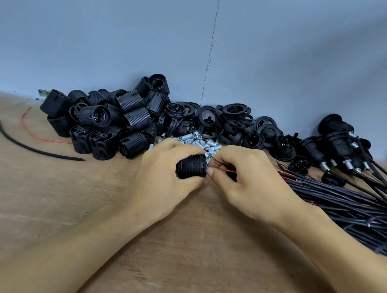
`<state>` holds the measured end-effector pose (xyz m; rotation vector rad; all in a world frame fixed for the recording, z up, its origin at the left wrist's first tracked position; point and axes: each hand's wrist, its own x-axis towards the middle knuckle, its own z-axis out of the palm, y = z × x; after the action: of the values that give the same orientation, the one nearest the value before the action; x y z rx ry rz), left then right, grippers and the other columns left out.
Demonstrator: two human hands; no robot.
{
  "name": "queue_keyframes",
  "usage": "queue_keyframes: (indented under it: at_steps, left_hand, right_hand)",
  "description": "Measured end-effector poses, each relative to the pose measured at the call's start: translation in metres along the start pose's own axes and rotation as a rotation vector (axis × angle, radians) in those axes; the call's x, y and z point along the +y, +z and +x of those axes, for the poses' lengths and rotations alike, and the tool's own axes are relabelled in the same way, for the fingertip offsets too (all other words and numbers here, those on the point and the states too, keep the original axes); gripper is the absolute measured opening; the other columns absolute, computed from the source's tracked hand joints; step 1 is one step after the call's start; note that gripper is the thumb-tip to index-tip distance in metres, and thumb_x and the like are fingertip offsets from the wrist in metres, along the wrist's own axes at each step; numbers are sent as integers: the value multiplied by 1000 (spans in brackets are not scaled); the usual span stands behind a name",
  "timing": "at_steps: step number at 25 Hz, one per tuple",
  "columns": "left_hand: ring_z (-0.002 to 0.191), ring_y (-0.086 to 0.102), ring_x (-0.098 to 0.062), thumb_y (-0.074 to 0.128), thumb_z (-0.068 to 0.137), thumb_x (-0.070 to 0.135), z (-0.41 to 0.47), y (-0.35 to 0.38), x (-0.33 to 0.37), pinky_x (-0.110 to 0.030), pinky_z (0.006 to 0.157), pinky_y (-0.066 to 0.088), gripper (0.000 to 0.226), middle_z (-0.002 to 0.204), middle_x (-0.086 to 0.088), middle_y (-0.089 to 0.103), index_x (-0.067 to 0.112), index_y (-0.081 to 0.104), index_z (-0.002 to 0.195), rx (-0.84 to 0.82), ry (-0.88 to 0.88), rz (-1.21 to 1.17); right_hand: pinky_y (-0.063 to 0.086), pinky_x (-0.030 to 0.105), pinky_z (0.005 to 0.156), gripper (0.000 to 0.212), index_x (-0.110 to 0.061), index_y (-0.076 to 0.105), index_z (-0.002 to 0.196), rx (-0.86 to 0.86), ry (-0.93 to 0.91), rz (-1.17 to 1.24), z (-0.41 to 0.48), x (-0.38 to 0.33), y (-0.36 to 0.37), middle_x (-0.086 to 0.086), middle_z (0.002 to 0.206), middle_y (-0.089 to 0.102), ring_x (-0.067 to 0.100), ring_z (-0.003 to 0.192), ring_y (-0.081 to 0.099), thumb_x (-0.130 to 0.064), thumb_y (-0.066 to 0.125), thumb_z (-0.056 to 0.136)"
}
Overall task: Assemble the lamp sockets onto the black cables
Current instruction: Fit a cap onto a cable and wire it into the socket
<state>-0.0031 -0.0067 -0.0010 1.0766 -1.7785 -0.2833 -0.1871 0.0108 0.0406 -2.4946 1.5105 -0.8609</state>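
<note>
We hold one threaded black socket body [191, 166] in our left hand [166, 172], fingers and thumb curled round its ribbed barrel just above the wooden table [86, 206]. Its long axis lies roughly left to right, and the end that matters faces right, toward our right hand [250, 183]. That hand's thumb and fingers pinch the stripped end of a cable. A thin red lead [227, 171] and a black lead [217, 160] stick out leftward, their tips almost at the socket's end. The cable's sheath is mostly hidden under the palm, so we cannot tell how it runs.

The coming move, as we judge it, turns on lining these two leads up with the socket's axis and feeding them left into its end. The right hand is the one to travel; the left only steadies. Both wrists are low, the forearms meeting in a shallow V.

The rest of the stock lies behind and to the sides:
- loose sockets [109, 123] to the left
- metal threaded tubes [202, 142] just beyond our knuckles
- rings [233, 122] by the wall
- finished assemblies [340, 147] and the cable bundle [348, 205] to the right
</note>
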Motion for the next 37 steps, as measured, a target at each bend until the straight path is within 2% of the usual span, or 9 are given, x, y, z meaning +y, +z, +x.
queue_keyframes:
  at_steps: [3,8,10,13,16,22,28,32,37]
  left_hand:
    - [97,63,-8,89,67,36,1,-2,0,-41,84,56,40,98,11,68,36,77,106,-56,-56,-64]
    - [87,65,-12,78,67,47,2,-1,2,-46,78,55,34,85,9,70,32,71,97,-122,-41,-70]
    - [86,67,-12,77,67,50,2,-1,3,-45,78,56,37,87,12,71,35,68,100,-133,-43,-75]
    - [88,65,-9,77,65,53,2,-2,5,-42,77,56,47,94,17,69,42,62,108,-109,-17,-34]
    - [87,68,-8,79,65,53,2,-3,2,-42,79,57,44,88,16,73,43,66,106,-117,-33,-64]
    - [92,66,-5,85,68,42,1,-3,1,-38,81,56,43,93,19,71,44,67,107,-134,-46,-76]
    - [94,62,-3,88,71,38,2,-2,-1,-26,76,49,49,103,25,65,46,62,112,-116,-11,-38]
    - [94,62,-3,87,70,38,2,-2,-1,-26,77,49,46,99,23,67,46,64,110,-117,-9,-47]
    - [92,58,-7,91,69,33,1,0,-1,-26,78,44,29,82,10,69,31,76,93,-134,-2,-18]
  right_hand:
    - [41,25,69,13,-24,68,81,8,-8,64,-1,3,1,-10,78,63,7,76,54,-25,66,94]
    - [38,22,64,17,-22,64,77,15,27,163,-3,4,4,-7,74,63,10,71,53,-19,67,94]
    - [34,16,64,15,-22,63,79,22,15,120,-3,5,3,-9,75,62,6,71,53,-19,66,94]
    - [40,24,70,12,-22,63,83,4,-21,54,-3,5,3,-9,80,62,7,76,53,-21,66,94]
    - [44,28,70,13,-21,67,82,20,41,188,-5,6,5,-7,79,66,11,75,57,-22,69,94]
    - [50,29,74,11,-24,73,80,2,178,368,-3,12,6,-6,74,68,3,68,56,-30,75,89]
    - [50,36,79,14,-21,71,78,-5,171,434,-5,16,8,-7,73,66,8,72,58,-22,70,92]
    - [49,30,73,21,-24,68,75,-5,162,414,-5,15,8,-12,67,63,6,67,57,-21,67,95]
    - [46,26,67,24,-28,65,71,20,142,375,-6,12,9,-17,62,60,2,62,54,-22,68,94]
